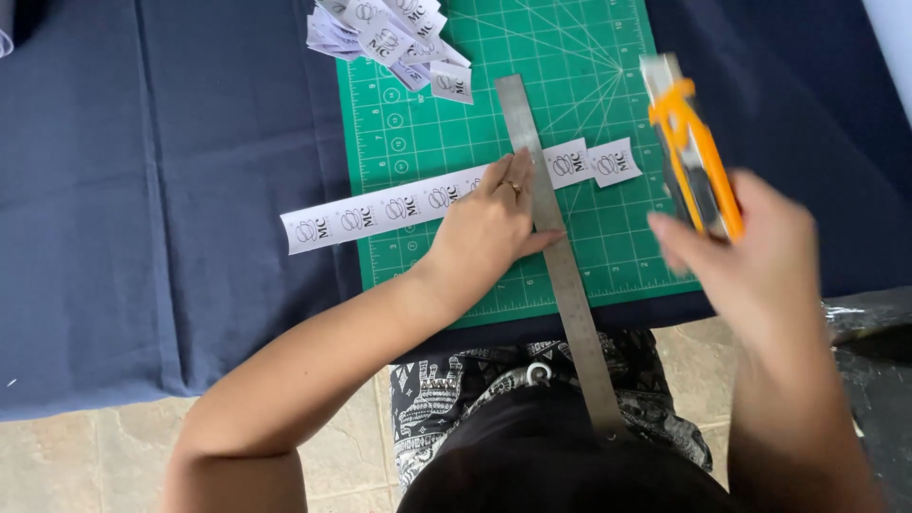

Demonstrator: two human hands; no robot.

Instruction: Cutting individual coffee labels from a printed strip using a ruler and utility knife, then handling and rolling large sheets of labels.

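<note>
Head cam looking straight down: left hand (489,226) is spread flat, pinning a long steel ruler (556,252) and a white printed paper strip (418,204) onto the green gridded cutting mat (608,47). Right hand (750,261) is wrapped around an orange-handled rotary cutter (692,147), lifted off the mat and a bit blurry. One small cut label (616,161) sits just right of the ruler, with a pile of cut labels (389,38) at the mat's top edge, all on navy cloth (161,190).
</note>
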